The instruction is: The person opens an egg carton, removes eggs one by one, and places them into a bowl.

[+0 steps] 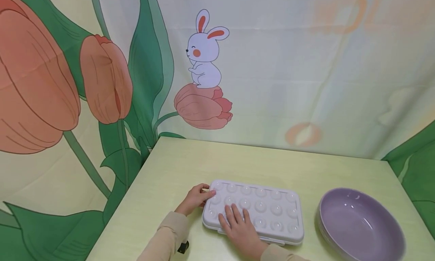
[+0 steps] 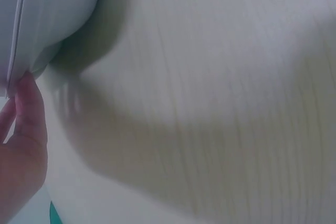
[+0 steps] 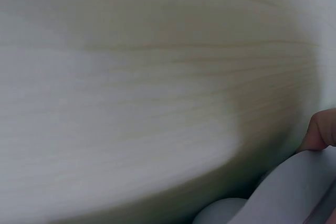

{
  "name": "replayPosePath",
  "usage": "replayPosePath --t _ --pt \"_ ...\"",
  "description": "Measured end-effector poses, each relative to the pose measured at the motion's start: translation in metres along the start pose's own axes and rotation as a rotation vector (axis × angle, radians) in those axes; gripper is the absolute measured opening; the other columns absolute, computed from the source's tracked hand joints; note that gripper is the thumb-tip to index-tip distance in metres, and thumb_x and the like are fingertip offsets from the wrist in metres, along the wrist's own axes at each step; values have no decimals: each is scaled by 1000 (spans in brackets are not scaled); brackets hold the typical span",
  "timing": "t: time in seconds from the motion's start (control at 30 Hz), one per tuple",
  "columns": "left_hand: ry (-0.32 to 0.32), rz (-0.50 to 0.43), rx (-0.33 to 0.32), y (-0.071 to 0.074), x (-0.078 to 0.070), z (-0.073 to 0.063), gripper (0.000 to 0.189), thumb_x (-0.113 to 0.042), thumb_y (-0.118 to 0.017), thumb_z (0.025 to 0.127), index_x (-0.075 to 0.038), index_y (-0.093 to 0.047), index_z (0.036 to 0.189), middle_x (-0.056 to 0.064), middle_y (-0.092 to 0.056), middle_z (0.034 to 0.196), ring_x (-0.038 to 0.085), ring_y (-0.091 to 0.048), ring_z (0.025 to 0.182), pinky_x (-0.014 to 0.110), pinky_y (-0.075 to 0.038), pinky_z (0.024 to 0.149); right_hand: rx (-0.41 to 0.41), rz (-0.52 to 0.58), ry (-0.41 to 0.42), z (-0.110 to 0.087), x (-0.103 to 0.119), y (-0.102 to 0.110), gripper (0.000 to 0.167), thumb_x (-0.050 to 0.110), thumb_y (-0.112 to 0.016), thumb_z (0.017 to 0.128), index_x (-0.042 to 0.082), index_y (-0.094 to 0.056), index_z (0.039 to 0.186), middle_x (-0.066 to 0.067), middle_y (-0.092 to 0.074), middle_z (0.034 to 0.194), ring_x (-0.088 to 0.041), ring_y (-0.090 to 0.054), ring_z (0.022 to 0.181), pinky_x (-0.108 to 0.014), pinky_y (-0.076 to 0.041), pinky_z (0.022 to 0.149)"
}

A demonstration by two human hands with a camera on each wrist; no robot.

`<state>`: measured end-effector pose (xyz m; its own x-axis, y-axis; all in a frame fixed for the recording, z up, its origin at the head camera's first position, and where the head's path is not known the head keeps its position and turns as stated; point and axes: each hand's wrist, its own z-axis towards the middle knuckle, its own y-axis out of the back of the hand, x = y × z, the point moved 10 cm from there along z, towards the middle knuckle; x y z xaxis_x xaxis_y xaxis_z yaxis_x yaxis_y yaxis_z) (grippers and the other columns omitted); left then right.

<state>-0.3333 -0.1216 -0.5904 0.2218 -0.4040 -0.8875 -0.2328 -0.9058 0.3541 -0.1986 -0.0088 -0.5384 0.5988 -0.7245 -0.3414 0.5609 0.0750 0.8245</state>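
A closed white egg box (image 1: 260,206) lies on the table, its lid covered with rows of clear round bumps. At its left end my left hand (image 1: 195,199) grips the edge, thumb on top and fingers down the side. The left wrist view shows fingertips of that hand (image 2: 26,124) right at the rim of the egg box (image 2: 52,9). My right hand (image 1: 240,227) lies across the front of the lid with its fingers stretched out. In the right wrist view a digit of the right hand (image 3: 321,129) touches the pale box (image 3: 294,187).
A large purple oval bowl (image 1: 361,225) stands right of the egg box, a short gap between them. The light wooden table (image 1: 190,157) meets a printed curtain (image 1: 265,83) at the back. A small black object (image 1: 183,247) shows under the left sleeve.
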Motion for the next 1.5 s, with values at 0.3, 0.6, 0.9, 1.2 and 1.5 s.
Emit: replayPosePath --t 0.3,0.6,0.9,1.2,1.5 --pt "6 -1 0 1 -3 1 49 -32 -61 80 2 -49 114 11 -57 86 12 -55 64 28 -51 56 98 58 13 0 1 -10 50 18 -42 78 11 -40 127 -14 -42 130 -31 -38 123 -51 -37 88" --pt "-17 17 8 1 -8 -2 49 -32 -60 81 2 -48 114 11 -57 85 12 -54 63 27 -50 55 52 58 23 0 3 -9 51 18 -49 75 11 -42 125 -11 -44 128 -29 -39 121 -50 -38 88" --pt "-15 20 5 1 -5 -1 50 -33 -61 80 1 -49 114 11 -57 87 13 -55 66 28 -51 57 -161 -11 -17 6 8 7 39 17 -35 80 17 -49 116 -12 -53 113 -28 -52 105 -50 -45 73" --pt "-9 36 -7 1 -5 -2 49 -32 -61 80 1 -49 114 11 -57 86 13 -54 65 27 -50 55 -251 -95 -9 13 15 17 40 25 -37 75 20 -51 112 -15 -55 104 -30 -54 97 -51 -47 65" --pt "-85 44 5 0 -10 -3 58 -44 -63 75 2 -50 107 10 -55 80 15 -55 63 28 -50 53 -207 -98 2 15 13 18 44 31 -43 72 21 -52 113 -14 -55 108 -28 -54 103 -52 -46 70"
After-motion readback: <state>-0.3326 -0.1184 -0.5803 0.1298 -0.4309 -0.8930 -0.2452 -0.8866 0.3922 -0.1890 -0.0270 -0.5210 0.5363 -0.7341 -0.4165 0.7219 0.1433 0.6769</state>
